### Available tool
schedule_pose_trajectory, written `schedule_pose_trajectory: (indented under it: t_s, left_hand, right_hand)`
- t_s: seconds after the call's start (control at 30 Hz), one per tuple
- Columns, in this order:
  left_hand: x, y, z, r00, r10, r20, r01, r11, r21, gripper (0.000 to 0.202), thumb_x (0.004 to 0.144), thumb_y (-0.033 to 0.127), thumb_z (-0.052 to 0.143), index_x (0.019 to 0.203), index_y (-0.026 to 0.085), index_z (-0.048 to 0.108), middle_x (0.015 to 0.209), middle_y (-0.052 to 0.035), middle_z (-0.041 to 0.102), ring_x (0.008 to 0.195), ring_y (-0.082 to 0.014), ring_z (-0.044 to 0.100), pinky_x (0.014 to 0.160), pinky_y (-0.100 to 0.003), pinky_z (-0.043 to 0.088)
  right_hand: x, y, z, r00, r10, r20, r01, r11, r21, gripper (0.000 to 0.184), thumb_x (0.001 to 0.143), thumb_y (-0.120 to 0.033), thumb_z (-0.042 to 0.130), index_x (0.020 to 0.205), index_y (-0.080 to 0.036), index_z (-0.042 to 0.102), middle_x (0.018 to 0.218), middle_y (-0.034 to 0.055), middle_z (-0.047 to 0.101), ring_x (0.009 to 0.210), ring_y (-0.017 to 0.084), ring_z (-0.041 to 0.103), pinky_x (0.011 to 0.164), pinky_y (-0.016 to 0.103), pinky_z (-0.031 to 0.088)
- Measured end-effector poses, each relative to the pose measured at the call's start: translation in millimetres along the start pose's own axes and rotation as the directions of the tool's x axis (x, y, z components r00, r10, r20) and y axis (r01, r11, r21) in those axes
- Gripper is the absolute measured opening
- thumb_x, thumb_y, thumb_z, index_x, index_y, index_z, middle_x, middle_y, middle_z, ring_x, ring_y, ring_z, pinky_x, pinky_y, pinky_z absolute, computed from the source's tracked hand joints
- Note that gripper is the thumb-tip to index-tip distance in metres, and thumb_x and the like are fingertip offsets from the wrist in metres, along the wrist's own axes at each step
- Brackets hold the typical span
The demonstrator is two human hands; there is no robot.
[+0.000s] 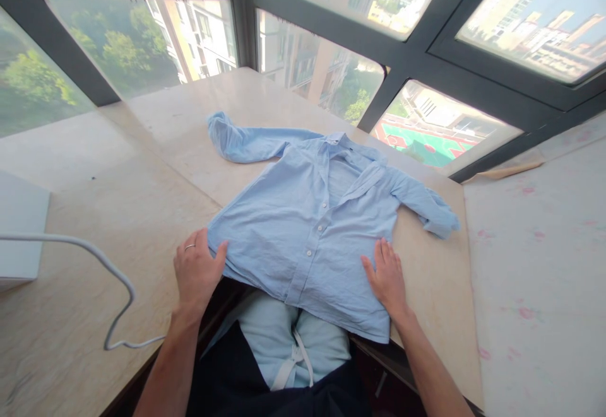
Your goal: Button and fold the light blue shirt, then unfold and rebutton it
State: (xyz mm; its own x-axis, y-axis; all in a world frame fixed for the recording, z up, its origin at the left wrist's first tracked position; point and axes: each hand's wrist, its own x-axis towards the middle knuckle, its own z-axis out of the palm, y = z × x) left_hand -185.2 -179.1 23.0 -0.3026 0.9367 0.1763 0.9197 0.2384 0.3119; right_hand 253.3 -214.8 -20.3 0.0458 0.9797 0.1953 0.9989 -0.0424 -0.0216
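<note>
A light blue button-up shirt (pixel 269 215) lies spread face up on the pale stone-look surface, its collar away from me and its hem near my lap. Several white buttons run down its front; the lower ones look fastened, while the neck lies apart. Both sleeves stretch outward with bunched ends. My left hand (pixel 199 269), wearing a ring, rests at the shirt's lower left corner, thumb apart from the fingers and touching the cloth. On the lower right side, my right hand (pixel 387 273) lies flat on the shirt with its fingers stretched out. The hem overhangs the front edge slightly.
A white box (pixel 23 224) stands at the far left. From there a grey-white cable (pixel 118 272) curves across the surface (pixel 104 202). Dark-framed windows border the back, and a flower-patterned wall (pixel 534 265) closes the right side. My lap is below the front edge.
</note>
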Motion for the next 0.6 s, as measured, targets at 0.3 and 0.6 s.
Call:
schedule_pose_trajectory:
  t_s: [0.3, 0.6]
  left_hand:
    - [7, -8, -11.3, 0.997, -0.067, -0.025, 0.063, 0.985, -0.158, 0.033, 0.087, 0.035, 0.044, 0.095, 0.017, 0.071, 0.096, -0.0130, 0.070, 0.090, -0.0283, 0.062, 0.086, -0.041, 0.050]
    - [-3, -10, -8.8, 0.850, -0.526, -0.008, 0.358, 0.590, -0.724, 0.039, 0.078, 0.043, 0.059, 0.104, 0.015, 0.067, 0.074, 0.0002, 0.059, 0.055, -0.0134, 0.053, 0.049, -0.027, 0.047]
  right_hand:
    - [-7, -3, -5, 0.996, -0.042, -0.083, 0.046, 0.998, 0.041, 0.055, 0.101, -0.044, 0.032, 0.137, -0.008, 0.053, 0.142, 0.0253, 0.051, 0.136, 0.035, 0.043, 0.107, 0.054, 0.039]
    - [-15, 1, -19, 0.980, -0.059, -0.191, 0.071, 0.996, 0.052, 0.042, 0.101, -0.037, 0.037, 0.111, -0.011, 0.069, 0.118, 0.0204, 0.065, 0.109, 0.030, 0.058, 0.094, 0.045, 0.049]
